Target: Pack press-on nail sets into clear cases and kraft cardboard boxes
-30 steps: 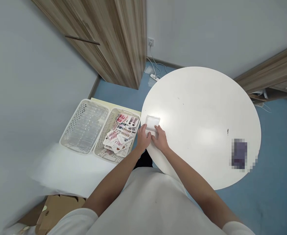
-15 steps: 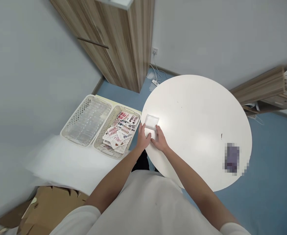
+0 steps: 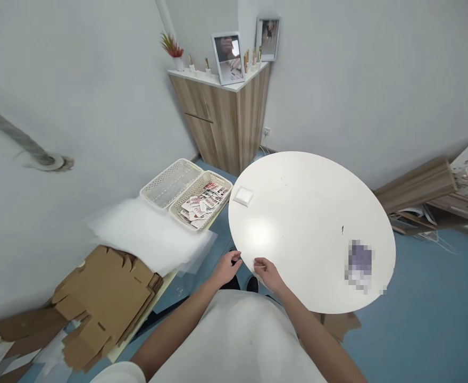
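Observation:
A small, clear-looking square packet (image 3: pixel 243 196) lies near the left edge of the round white table (image 3: pixel 306 213). My left hand (image 3: pixel 226 267) hovers by the table's near left edge, fingers bent and apart, holding nothing. Just to its right, my right hand (image 3: pixel 267 272) is over the table rim with fingers loosely curled and nothing visible in them. Neither hand touches the packet, which sits farther up the table.
Left of the table, one basket (image 3: pixel 173 211) holds printed cards (image 3: pixel 202 205) and another (image 3: pixel 143 192) holds clear plastic pieces. White sheets (image 3: pixel 138 229) and flat brown cardboard (image 3: pixel 110 287) lie nearer. A blurred purple item (image 3: pixel 360 259) rests at the table's right.
Both hands have let go of the packet and drawn back toward my body. The packet stays on the table. The view has tilted up, showing the cabinet top with frames.

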The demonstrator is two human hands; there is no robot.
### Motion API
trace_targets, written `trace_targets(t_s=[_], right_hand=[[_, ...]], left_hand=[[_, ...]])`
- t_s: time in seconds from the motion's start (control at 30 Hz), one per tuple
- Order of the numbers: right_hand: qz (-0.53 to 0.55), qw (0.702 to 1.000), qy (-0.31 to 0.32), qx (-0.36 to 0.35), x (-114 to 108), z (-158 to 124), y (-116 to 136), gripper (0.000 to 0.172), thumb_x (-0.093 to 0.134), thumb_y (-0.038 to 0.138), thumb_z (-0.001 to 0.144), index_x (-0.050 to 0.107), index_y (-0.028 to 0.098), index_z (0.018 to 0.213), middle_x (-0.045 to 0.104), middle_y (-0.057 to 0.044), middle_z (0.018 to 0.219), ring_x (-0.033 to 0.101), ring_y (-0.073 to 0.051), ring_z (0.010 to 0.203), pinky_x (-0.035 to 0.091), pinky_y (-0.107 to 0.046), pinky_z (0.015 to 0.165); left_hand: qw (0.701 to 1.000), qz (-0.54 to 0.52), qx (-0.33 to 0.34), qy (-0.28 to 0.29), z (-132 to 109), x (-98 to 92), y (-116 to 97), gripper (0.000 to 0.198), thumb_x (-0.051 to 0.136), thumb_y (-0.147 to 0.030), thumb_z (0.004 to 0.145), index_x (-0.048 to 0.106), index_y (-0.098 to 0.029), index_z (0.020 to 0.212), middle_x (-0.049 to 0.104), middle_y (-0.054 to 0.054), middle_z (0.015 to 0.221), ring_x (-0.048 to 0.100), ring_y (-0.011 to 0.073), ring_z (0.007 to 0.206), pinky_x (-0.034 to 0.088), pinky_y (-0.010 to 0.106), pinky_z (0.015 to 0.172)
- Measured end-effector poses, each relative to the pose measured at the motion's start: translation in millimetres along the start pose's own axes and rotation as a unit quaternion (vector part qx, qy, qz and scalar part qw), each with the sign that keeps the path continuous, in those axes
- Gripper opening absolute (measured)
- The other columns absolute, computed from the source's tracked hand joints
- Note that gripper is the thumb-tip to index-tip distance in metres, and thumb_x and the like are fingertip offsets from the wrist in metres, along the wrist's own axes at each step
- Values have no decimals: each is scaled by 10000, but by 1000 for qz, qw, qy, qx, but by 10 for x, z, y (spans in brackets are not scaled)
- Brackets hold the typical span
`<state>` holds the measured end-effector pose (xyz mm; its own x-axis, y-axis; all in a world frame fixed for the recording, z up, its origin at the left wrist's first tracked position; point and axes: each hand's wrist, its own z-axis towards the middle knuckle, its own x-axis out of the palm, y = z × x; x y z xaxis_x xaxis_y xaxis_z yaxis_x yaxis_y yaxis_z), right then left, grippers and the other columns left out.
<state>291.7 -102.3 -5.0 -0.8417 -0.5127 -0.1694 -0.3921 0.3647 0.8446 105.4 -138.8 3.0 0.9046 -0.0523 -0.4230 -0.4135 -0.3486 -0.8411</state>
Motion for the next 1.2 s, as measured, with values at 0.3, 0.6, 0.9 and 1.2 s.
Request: trace_targets(t_s=[0.3, 0.6, 0.9, 1.2], right_hand=[[-39, 996, 59, -62, 275, -124, 68, 332, 508, 309, 703, 573, 181, 1002, 622, -72, 971, 599, -179, 834, 482, -336, 743], [-97, 972, 162, -142, 1174, -27, 502, 341, 526, 360, 714, 582, 188, 1003, 628, -71, 948, 589, -197, 861, 479, -349, 753], [-256, 910, 246, -214, 2328, 35, 754, 353, 525, 322, 721, 582, 180, 1040, 615, -89, 1019, 586, -217, 891, 458, -384, 790], [-314, 901, 219, -206, 3123, 294, 869, 535, 638, 318, 612, 530, 195, 1121, 521, -88, 1156, 496, -235, 1080, 391, -382, 913]], left_hand=[[995, -22, -26, -96, -539, -295, -29, 323, 491, -323, 754, 560, -177, 1034, 617, 81, 1055, 594, 180, 888, 490, 314, 756], [972, -2, -21, -236, -1135, -899, 391, 303, 495, -299, 751, 567, -184, 1022, 613, 78, 1049, 582, 198, 922, 459, 339, 810], [920, 184, -182, -294, -1777, -1531, 1228, 417, 548, -391, 714, 523, -197, 1083, 546, 94, 1094, 476, 263, 1063, 357, 364, 885], [909, 175, -277, -258, -2011, -1638, 1629, 631, 621, -457, 616, 449, -172, 1153, 431, 139, 1208, 368, 305, 1144, 351, 388, 877]])
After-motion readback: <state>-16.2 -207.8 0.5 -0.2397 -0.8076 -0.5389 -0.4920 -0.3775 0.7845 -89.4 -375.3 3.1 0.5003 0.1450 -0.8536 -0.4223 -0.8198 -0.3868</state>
